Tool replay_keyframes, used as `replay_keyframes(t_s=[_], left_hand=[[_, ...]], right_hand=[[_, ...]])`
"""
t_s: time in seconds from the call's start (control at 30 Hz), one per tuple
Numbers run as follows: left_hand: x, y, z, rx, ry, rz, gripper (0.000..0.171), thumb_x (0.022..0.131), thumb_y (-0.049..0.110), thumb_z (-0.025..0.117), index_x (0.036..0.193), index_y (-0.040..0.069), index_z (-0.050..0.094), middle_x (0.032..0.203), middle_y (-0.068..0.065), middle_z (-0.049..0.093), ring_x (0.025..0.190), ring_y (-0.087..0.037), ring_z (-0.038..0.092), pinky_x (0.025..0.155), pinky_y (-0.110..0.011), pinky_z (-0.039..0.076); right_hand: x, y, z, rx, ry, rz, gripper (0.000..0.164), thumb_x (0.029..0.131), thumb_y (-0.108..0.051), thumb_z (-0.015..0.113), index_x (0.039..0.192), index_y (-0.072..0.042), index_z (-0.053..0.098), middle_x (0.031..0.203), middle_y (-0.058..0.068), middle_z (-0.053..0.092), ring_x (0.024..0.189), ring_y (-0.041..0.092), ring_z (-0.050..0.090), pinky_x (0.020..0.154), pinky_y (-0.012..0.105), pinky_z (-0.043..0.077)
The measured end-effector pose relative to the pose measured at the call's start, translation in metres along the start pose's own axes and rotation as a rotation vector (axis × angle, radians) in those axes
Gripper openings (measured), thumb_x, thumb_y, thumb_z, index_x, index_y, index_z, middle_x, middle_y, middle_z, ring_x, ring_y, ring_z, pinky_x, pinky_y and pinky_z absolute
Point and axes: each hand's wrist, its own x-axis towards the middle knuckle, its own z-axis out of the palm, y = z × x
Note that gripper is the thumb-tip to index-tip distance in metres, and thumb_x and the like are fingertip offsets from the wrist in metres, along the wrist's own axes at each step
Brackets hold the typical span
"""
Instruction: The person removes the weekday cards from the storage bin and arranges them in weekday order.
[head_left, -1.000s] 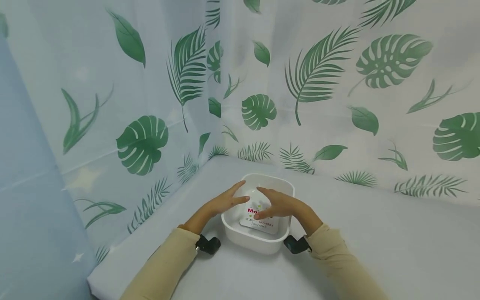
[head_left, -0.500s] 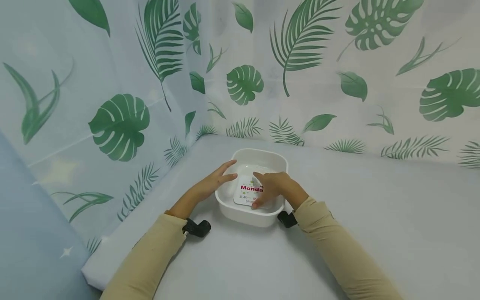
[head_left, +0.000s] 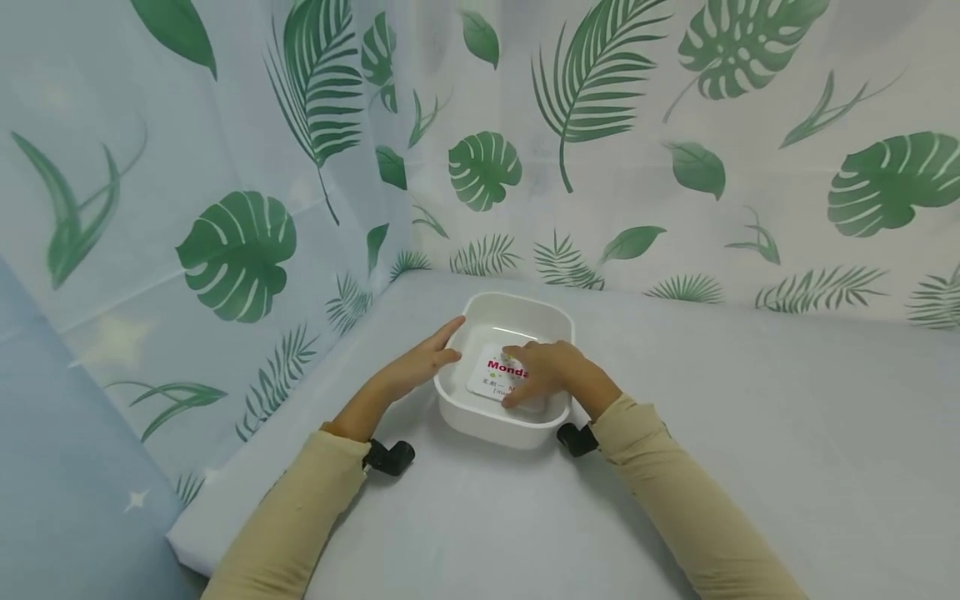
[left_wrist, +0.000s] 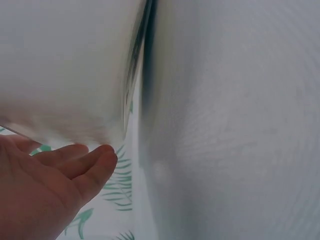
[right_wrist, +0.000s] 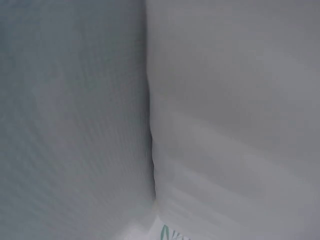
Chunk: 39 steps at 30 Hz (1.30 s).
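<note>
The head view shows the inside of a white tub (head_left: 495, 434), with a white card (head_left: 489, 375) lying in it, while in the left wrist view you only see pale tub wall, a bit of table (head_left: 757, 408) and the fingers close up. The right wrist view is mostly two big pale surfaces beside each other, so the right hand (head_left: 553, 369) shows only from the head. The card is in the near half of the tub, with round corners and big red letters that say "Monda"; the right hand covers the end of the word. Little yellow-green shapes sit above the red letters, and small dark writing is below them, too tiny to read well. The left hand (head_left: 411, 372) is at the left side of the tub, and its fingers are stretched out, holding nothing, with the tips by the tub wall. The right hand comes over the right side of the tub and dips in above the card; its thumb and a finger are spread apart, but I cannot tell if they grip the card. The two hands are apart, with part of the tub between them. Behind the tub hangs a cloth (head_left: 600, 187) with green leaves.
</note>
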Motion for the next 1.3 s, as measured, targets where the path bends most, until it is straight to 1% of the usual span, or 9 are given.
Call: replay_keyframes(t_s=[0.13,0.23,0.37,0.6,0.73,0.9,1.03,1.2,1.3], left_hand=[[0.0,-0.001,0.002,0.013,-0.014,0.004,0.063,0.095,0.016,0.036,0.148,0.016,0.002,0.155,-0.004,-0.003,0.142,-0.025,-0.002,0.114,-0.049,0.005],[-0.001,-0.001,0.003,0.027,-0.029,-0.006,0.063,0.096,0.017,0.037,0.148,0.015,0.002,0.155,-0.004,-0.002,0.142,-0.024,-0.002,0.114,-0.047,0.006],[-0.002,-0.004,0.002,0.051,-0.045,-0.015,0.064,0.096,0.018,0.039,0.148,0.013,0.002,0.155,-0.006,-0.002,0.142,-0.025,-0.003,0.114,-0.047,0.005],[-0.004,-0.007,0.004,0.081,-0.068,-0.048,0.065,0.096,0.02,0.041,0.148,0.017,0.002,0.155,-0.006,-0.003,0.142,-0.025,-0.004,0.114,-0.049,0.005],[-0.005,-0.007,0.005,0.09,-0.067,-0.057,0.066,0.096,0.02,0.04,0.148,0.019,0.001,0.155,-0.005,-0.004,0.142,-0.025,-0.004,0.114,-0.049,0.004],[-0.005,-0.005,0.006,0.102,-0.064,-0.065,0.066,0.095,0.02,0.04,0.148,0.019,0.0,0.155,-0.005,-0.004,0.142,-0.026,-0.004,0.113,-0.05,0.005],[-0.004,-0.004,0.006,0.105,-0.065,-0.068,0.066,0.096,0.02,0.04,0.148,0.018,0.0,0.155,-0.005,-0.005,0.142,-0.026,-0.004,0.113,-0.05,0.005],[-0.004,-0.004,0.007,0.114,-0.058,-0.067,0.066,0.096,0.019,0.04,0.148,0.017,0.0,0.155,-0.006,-0.004,0.142,-0.026,-0.004,0.114,-0.05,0.005],[-0.005,-0.003,0.007,0.121,-0.054,-0.065,0.065,0.096,0.019,0.04,0.148,0.017,0.0,0.155,-0.006,-0.004,0.142,-0.026,-0.004,0.114,-0.05,0.003]], right_hand=[[-0.004,0.001,0.002,-0.002,0.037,-0.025,0.086,0.072,-0.059,0.062,0.141,-0.017,0.034,0.139,0.011,0.044,0.123,0.03,0.046,0.101,0.052,0.032],[-0.005,0.003,0.002,-0.004,0.067,-0.048,0.083,0.073,-0.058,0.061,0.141,-0.018,0.035,0.139,0.012,0.043,0.125,0.033,0.043,0.102,0.054,0.03],[-0.006,0.004,0.002,0.003,0.132,-0.086,0.078,0.074,-0.056,0.061,0.138,-0.018,0.039,0.138,0.014,0.044,0.124,0.036,0.042,0.101,0.056,0.031],[-0.01,0.004,0.001,0.059,0.208,-0.109,0.076,0.074,-0.054,0.063,0.136,-0.016,0.042,0.138,0.015,0.044,0.124,0.038,0.041,0.102,0.057,0.03],[-0.012,0.005,0.002,0.09,0.295,-0.125,0.079,0.074,-0.053,0.065,0.138,-0.014,0.04,0.137,0.016,0.044,0.123,0.039,0.042,0.101,0.057,0.031],[-0.013,0.006,0.002,0.089,0.415,-0.107,0.087,0.072,-0.053,0.066,0.142,-0.013,0.032,0.141,0.018,0.038,0.126,0.041,0.036,0.103,0.058,0.029],[-0.017,0.008,0.0,0.051,0.48,-0.09,0.087,0.073,-0.054,0.066,0.142,-0.012,0.032,0.143,0.02,0.033,0.128,0.042,0.032,0.103,0.059,0.029],[-0.027,0.018,-0.012,0.094,0.552,-0.039,0.084,0.074,-0.051,0.066,0.14,-0.012,0.035,0.144,0.02,0.03,0.129,0.042,0.031,0.102,0.059,0.029],[-0.036,0.031,-0.023,0.134,0.58,0.0,0.081,0.075,-0.048,0.066,0.139,-0.01,0.035,0.144,0.022,0.03,0.128,0.043,0.03,0.102,0.06,0.027]])
